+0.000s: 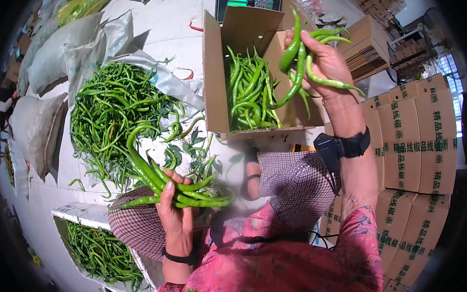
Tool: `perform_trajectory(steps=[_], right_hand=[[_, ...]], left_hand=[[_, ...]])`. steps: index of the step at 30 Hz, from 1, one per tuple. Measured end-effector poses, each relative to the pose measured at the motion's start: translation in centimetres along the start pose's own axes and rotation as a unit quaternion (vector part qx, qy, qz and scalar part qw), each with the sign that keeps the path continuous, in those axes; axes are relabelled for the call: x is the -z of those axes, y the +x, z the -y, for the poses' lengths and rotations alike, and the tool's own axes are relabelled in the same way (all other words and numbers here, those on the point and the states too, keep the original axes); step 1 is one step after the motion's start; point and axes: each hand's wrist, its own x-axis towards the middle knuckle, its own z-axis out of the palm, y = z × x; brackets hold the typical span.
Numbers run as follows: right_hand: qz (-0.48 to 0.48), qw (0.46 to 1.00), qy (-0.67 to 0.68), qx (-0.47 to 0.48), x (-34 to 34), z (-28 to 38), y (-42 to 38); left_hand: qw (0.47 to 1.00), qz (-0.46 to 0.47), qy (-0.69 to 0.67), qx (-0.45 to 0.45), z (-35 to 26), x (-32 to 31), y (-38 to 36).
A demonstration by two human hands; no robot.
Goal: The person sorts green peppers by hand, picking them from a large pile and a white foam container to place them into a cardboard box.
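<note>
My left hand is closed around a bunch of long green chili peppers in front of my knee. Several more green chili peppers are gripped in my right hand, which is raised over the right side of an open cardboard box. Inside that box lies a layer of green chilies. To the left, a large heap of green chilies spreads over a white woven sack, with loose leaves and stems at its near edge.
A digital scale stands behind the box. Full woven sacks lie at the far left. A white foam crate at lower left holds more chilies. Stacked printed cartons rise on the right. Red chilies lie on the floor.
</note>
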Motion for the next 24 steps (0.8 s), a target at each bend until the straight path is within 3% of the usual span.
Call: perform_trajectory(steps=[1,2,5,7,9,10,13,14,19,22,24], right_hand=[[0.037,0.999,-0.005,-0.032,0.4,-0.1,0.6],[-0.09,0.996,-0.015,0.015,0.9,-1.4,1.2],[-0.123,0.99,-0.061,-0.041,1.9,-3.4,3.0],[-0.122,0.988,-0.042,-0.084,3.2,-3.9,3.7],[-0.085,0.975,-0.13,-0.158,4.6,-4.3,4.3],[-0.05,0.957,-0.216,-0.184,5.7,-4.9,4.4],[-0.122,0.797,-0.526,-0.271,7.7,-5.9,3.2],[-0.106,0.826,-0.495,-0.25,11.6,-6.5,3.2],[-0.117,0.84,-0.484,-0.215,9.7,-4.0,1.8],[0.077,0.667,-0.717,-0.187,9.9,-4.3,1.0],[0.124,0.668,-0.689,-0.252,8.7,-4.5,-0.1]], left_hand=[[1.0,0.001,0.0,0.001,0.1,-0.2,0.0],[1.0,-0.001,0.004,0.005,0.3,-0.4,0.1],[1.0,0.0,0.016,0.009,0.7,-0.5,0.4],[1.0,-0.01,0.022,0.018,0.8,-0.7,0.5],[0.999,-0.011,0.02,0.022,1.0,-1.2,0.6],[0.999,-0.01,0.033,0.026,1.0,-1.2,0.7],[0.998,-0.022,0.049,0.037,1.0,-1.3,1.0],[0.998,-0.024,0.052,0.035,1.1,-1.4,1.0],[0.998,-0.019,0.05,0.039,1.1,-2.0,1.3],[0.998,0.001,0.04,0.057,1.0,-2.0,1.3],[0.997,0.026,0.001,0.07,1.0,-2.3,1.1]])
